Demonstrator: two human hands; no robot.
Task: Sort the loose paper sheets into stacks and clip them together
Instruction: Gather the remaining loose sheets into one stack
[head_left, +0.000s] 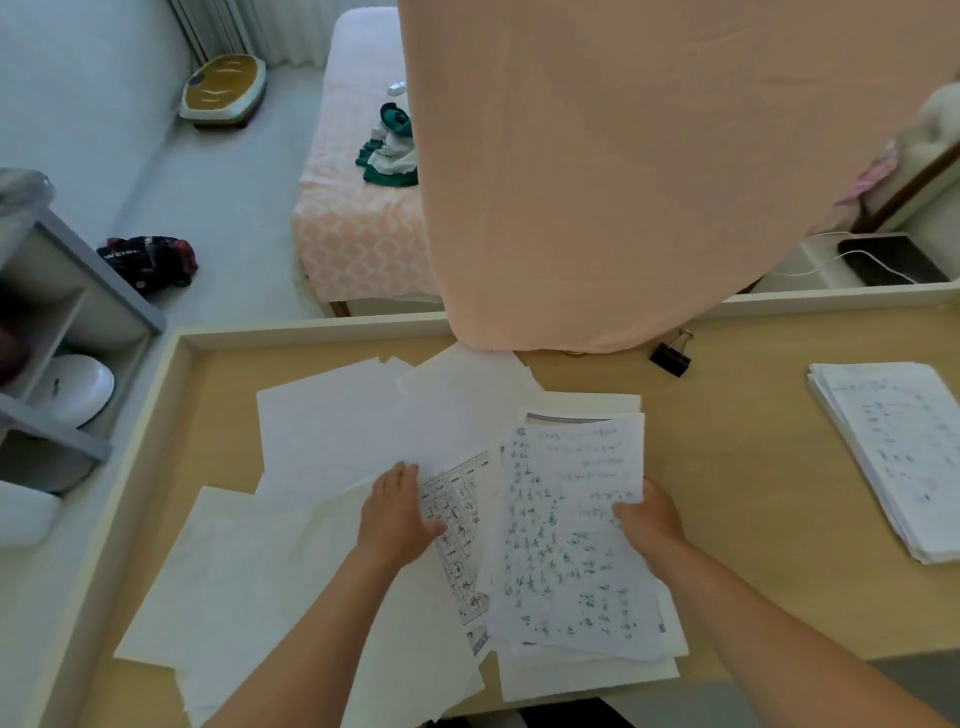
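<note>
At lower centre of the frame, your right hand (649, 515) grips the edge of the white handwritten sheets (566, 525), thumb on top. Your left hand (397, 512) lies flat, fingers straight, on loose blank white paper sheets (322, 426) fanned over the light wooden desk (737, 426). A squared white paper stack (893, 452) sits at the right edge. A black metal binder clip (670, 356) lies upper centre-right, apart from all the paper.
</note>
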